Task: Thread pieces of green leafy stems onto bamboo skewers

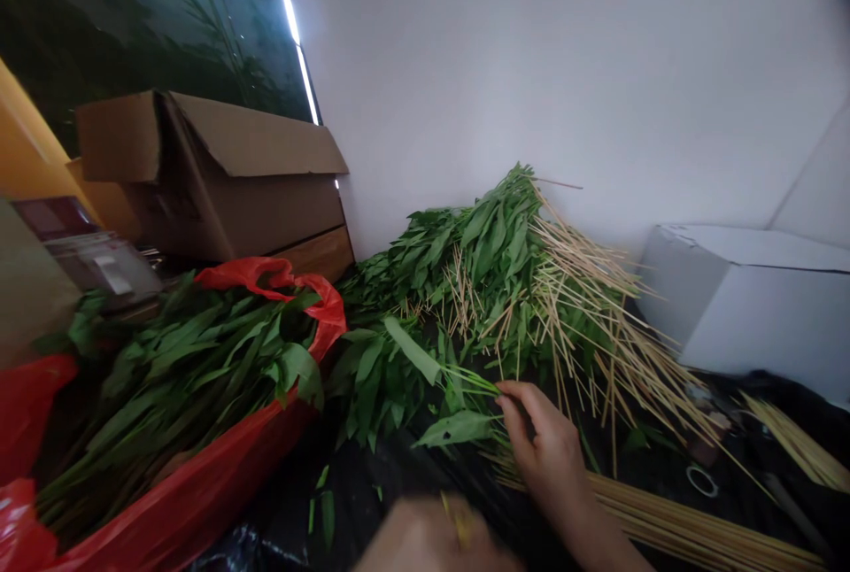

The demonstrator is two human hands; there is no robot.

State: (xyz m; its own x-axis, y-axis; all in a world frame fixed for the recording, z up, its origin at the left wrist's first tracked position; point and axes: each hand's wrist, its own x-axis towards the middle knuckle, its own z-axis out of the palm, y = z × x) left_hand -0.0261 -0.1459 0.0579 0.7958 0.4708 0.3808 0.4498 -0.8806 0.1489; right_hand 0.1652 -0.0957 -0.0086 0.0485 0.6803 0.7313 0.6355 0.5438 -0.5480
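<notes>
My right hand (550, 446) is closed, thumb and fingertips pinching the thin stalks of a few green leaves (458, 428). These leaves point left from the fingers, and one has small holes. Low at the bottom edge my left hand (431, 538) is smeared by motion, so its fingers cannot be made out. Something small and yellow shows on or by it, too blurred to name. Behind the right hand lies a big heap of leaf bunches (495, 240) with thin wooden sticks (588, 289) poking out to the right.
On the left a red plastic bag (266, 430) holds long leafy stems (166, 368). An open cardboard box (266, 200) stands behind it. Loose sticks (697, 519) lie at the lower right, near a roll of tape (702, 481). A white box (763, 297) stands farther right, against the wall.
</notes>
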